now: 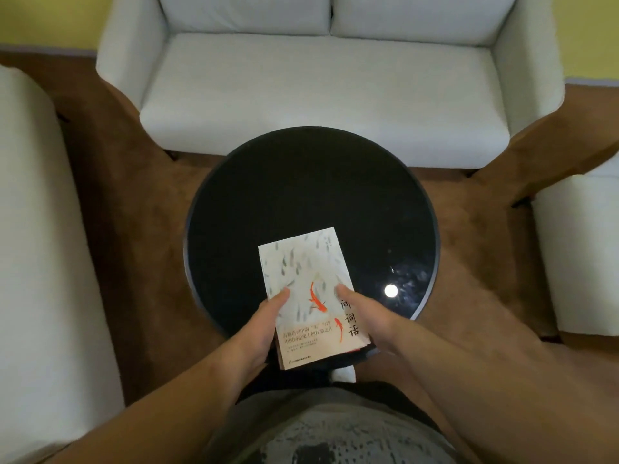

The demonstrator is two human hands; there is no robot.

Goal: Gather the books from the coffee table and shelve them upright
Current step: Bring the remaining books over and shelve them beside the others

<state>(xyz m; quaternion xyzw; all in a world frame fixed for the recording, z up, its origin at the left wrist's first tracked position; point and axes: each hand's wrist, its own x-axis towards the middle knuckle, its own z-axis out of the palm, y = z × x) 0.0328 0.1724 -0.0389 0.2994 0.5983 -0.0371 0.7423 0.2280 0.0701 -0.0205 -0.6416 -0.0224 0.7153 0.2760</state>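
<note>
A white book [301, 269] with grey fish and two orange fish on its cover tops a small stack at the near edge of the round black coffee table [311, 189]. Darker book edges show under its lower right corner. My left hand [264, 326] grips the stack's left side, thumb on the cover. My right hand [371, 316] grips the right side, thumb on the cover, fingers hidden beneath. Whether the stack rests on the table or is lifted off it cannot be told.
A white two-seat sofa [321, 88] stands behind the table. Another white seat [37, 262] is at the left and a white stool or seat [579, 249] at the right. Brown carpet [134, 202] surrounds the table. A lamp's reflection [391, 291] glints on the tabletop.
</note>
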